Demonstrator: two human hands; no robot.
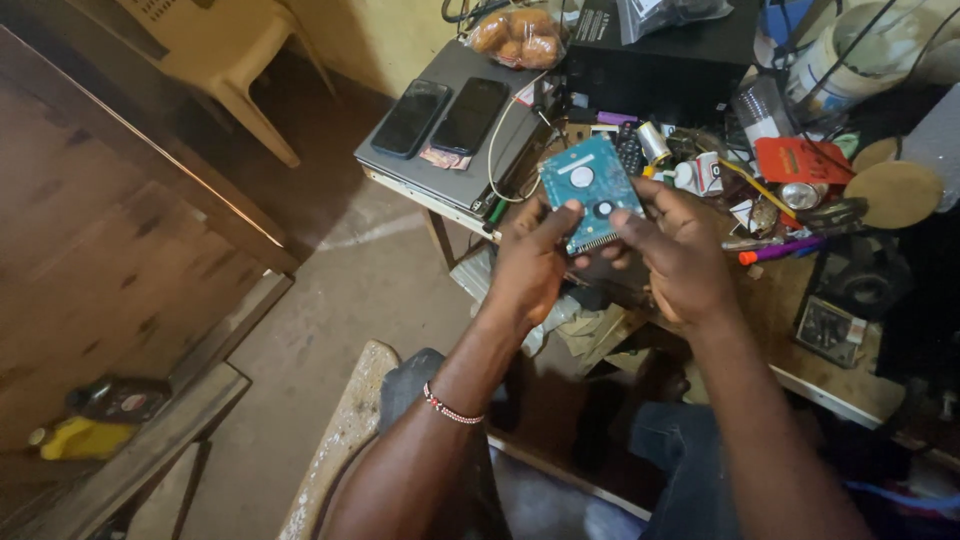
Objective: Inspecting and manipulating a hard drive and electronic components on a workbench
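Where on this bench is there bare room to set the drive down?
Both hands, left hand and right hand, hold the blue circuit board drive. Bare wood shows on the table between the right hand and the black square part. The grey box carries two phones. Behind the drive, clutter is dense.

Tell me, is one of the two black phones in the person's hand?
No, both phones lie on the grey box, while the left hand and right hand hold a teal circuit board.

Two phones (pixel 441 117) lie side by side on a grey box, dark screens up. A clear bag of buns (pixel 518 37) sits behind them. A red packet (pixel 802 159) lies among clutter on the table's right
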